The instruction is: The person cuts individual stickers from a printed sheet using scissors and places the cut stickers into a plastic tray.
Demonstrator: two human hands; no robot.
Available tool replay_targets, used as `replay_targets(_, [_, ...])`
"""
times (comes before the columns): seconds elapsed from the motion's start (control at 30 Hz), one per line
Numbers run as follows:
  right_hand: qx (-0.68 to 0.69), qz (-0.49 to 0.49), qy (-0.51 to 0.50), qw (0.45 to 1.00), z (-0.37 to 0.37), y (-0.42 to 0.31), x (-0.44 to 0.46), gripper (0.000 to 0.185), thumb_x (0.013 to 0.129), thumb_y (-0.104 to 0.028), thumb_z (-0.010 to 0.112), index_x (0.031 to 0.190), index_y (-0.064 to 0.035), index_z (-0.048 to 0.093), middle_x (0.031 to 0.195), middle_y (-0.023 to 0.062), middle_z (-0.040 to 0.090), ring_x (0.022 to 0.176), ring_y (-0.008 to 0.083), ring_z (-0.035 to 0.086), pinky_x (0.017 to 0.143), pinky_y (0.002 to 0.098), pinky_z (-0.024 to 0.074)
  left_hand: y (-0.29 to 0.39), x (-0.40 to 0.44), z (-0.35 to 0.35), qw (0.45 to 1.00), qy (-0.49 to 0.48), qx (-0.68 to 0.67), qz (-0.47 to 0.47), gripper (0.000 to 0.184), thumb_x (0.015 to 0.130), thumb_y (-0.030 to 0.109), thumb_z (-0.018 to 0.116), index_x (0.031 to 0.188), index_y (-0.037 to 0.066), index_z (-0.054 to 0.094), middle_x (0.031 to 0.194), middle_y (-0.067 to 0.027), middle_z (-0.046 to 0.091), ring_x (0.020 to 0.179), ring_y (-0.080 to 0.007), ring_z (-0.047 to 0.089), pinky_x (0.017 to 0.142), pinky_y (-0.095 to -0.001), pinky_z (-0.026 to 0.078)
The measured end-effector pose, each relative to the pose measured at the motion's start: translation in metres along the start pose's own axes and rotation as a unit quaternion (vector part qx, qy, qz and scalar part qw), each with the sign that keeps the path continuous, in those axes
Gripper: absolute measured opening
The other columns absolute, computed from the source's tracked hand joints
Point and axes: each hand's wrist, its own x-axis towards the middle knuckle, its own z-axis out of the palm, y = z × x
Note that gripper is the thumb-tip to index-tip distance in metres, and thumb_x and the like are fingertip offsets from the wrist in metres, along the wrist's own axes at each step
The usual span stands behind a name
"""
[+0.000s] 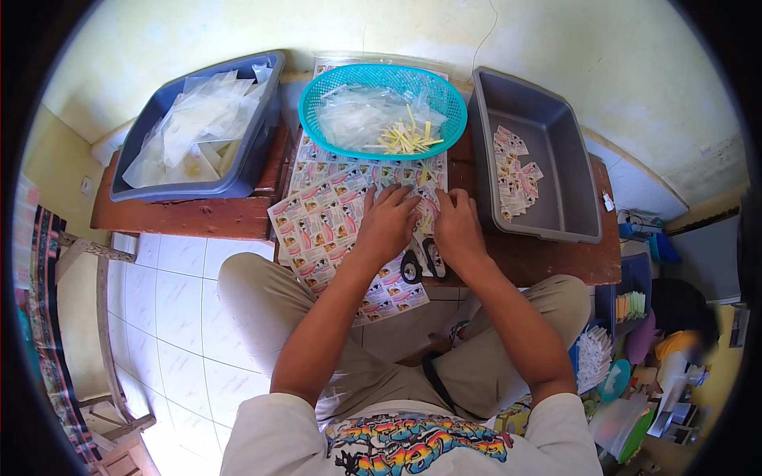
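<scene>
My left hand (387, 224) lies on the printed label sheets (317, 230), fingers spread, fingertips by the edge of a small clear plastic bag (427, 208). A printed label and yellowish strip seem to show in the bag, but the details are too small to be sure. My right hand (459, 226) is closed, its thumb and fingers pinching the bag's right side. Just below both hands, black-handled scissors (411, 268) lie near the table's front edge, their blades partly hidden. Behind the hands, a turquoise basket (305, 111) holds clear plastic bags (349, 115) and yellow strips (409, 141).
A grey-blue bin (258, 163) full of translucent plastic bags stands at the left of the wooden table (548, 262). To the right, a grey bin (583, 182) holds several small printed packets (516, 178). Crates and household items (615, 349) crowd the floor at right.
</scene>
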Motion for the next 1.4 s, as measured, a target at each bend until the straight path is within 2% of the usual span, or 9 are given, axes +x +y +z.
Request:
replay_targets(0.17, [0.004,0.011,0.004,1.000,0.013,0.007,0.008,0.038,0.094,0.000,0.063,0.131,0.0065,0.062,0.125,0.0259,0.057,0.109,0.0450,0.060,0.097,0.0517,0.0520,0.000,0.000,0.009,1.000,-0.005,0.000,0.012,0.034,0.096,0.018,0.075,0.128,0.011,0.074,0.145,-0.0108,0.066,0.143,-0.0326,0.054,0.123,-0.0601,0.034])
replay_targets(0.43, [0.092,0.102,0.015,0.990,0.019,0.010,0.015,0.055,0.087,-0.005,0.082,0.135,0.0037,0.059,0.119,0.0312,0.060,0.111,0.0514,0.063,0.097,0.0532,0.0530,0.000,0.001,0.004,1.000,-0.025,-0.003,0.012,0.034,0.094,0.020,0.077,0.126,0.008,0.074,0.146,-0.0111,0.065,0.144,-0.0344,0.053,0.123,-0.0614,0.033])
replay_targets(0.67, [0.084,0.096,0.009,0.992,0.021,0.017,0.018,0.053,0.086,-0.005,0.083,0.133,0.0047,0.060,0.119,0.0326,0.062,0.109,0.0515,0.064,0.095,0.0532,0.0544,-0.001,0.000,0.003,0.999,-0.034,-0.004,0.013,0.035,0.095,0.021,0.076,0.127,0.009,0.074,0.147,-0.0112,0.064,0.145,-0.0351,0.052,0.123,-0.0620,0.033])
replay_targets(0.87, [0.131,0.106,-0.028,0.985,0.016,0.017,0.023,0.024,0.090,-0.005,0.075,0.110,0.0060,0.067,0.106,0.0312,0.066,0.101,0.0508,0.066,0.089,0.0556,0.0535,-0.001,0.000,0.002,0.999,-0.023,-0.012,0.020,0.034,0.094,0.021,0.077,0.126,0.009,0.073,0.145,-0.0116,0.065,0.143,-0.0338,0.053,0.122,-0.0633,0.033])
replay_targets(0.97, [0.170,0.086,0.013,0.982,0.010,0.013,0.024,0.016,0.093,-0.010,0.073,0.099,0.0043,0.070,0.093,0.0260,0.072,0.091,0.0476,0.071,0.083,0.0541,0.0554,0.003,0.001,-0.006,0.999,-0.003,-0.029,0.014,0.040,0.094,0.021,0.078,0.131,0.009,0.069,0.144,-0.0136,0.065,0.142,-0.0339,0.054,0.123,-0.0621,0.032])
replay_targets(1.03, [0.197,0.107,-0.003,0.975,0.002,0.006,0.023,0.017,0.096,-0.012,0.073,0.102,0.0034,0.073,0.088,0.0197,0.078,0.079,0.0354,0.077,0.073,0.0437,0.0581,0.006,0.002,-0.015,0.997,0.023,-0.067,0.015,0.047,0.093,0.021,0.080,0.136,0.009,0.066,0.141,-0.0151,0.066,0.138,-0.0345,0.056,0.121,-0.0589,0.034])
replay_targets(1.17, [0.240,0.144,-0.030,0.960,-0.020,-0.015,0.024,0.019,0.097,-0.016,0.075,0.103,0.0019,0.074,0.087,0.0170,0.079,0.078,0.0272,0.079,0.072,0.0392,0.0581,0.011,0.002,-0.031,0.992,0.073,-0.096,0.025,0.050,0.091,0.021,0.082,0.137,0.008,0.067,0.138,-0.0153,0.066,0.133,-0.0350,0.059,0.117,-0.0544,0.039])
replay_targets(1.23, [0.274,0.143,-0.040,0.950,-0.025,-0.019,0.023,0.023,0.097,-0.021,0.077,0.104,0.0010,0.076,0.086,0.0127,0.079,0.077,0.0173,0.077,0.070,0.0351,0.0567,0.012,0.001,-0.036,0.989,0.108,-0.091,0.035,0.052,0.089,0.019,0.084,0.136,0.006,0.067,0.137,-0.0145,0.067,0.127,-0.0351,0.063,0.111,-0.0500,0.045])
replay_targets(1.4, [0.313,0.152,-0.060,0.936,-0.028,-0.025,0.020,0.023,0.099,-0.023,0.077,0.105,-0.0014,0.077,0.085,0.0051,0.078,0.076,0.0093,0.070,0.069,0.0294,0.0536,0.011,-0.001,-0.047,0.986,0.131,-0.097,0.045,0.054,0.086,0.014,0.086,0.135,0.005,0.068,0.136,-0.0143,0.069,0.122,-0.0347,0.066,0.106,-0.0475,0.050])
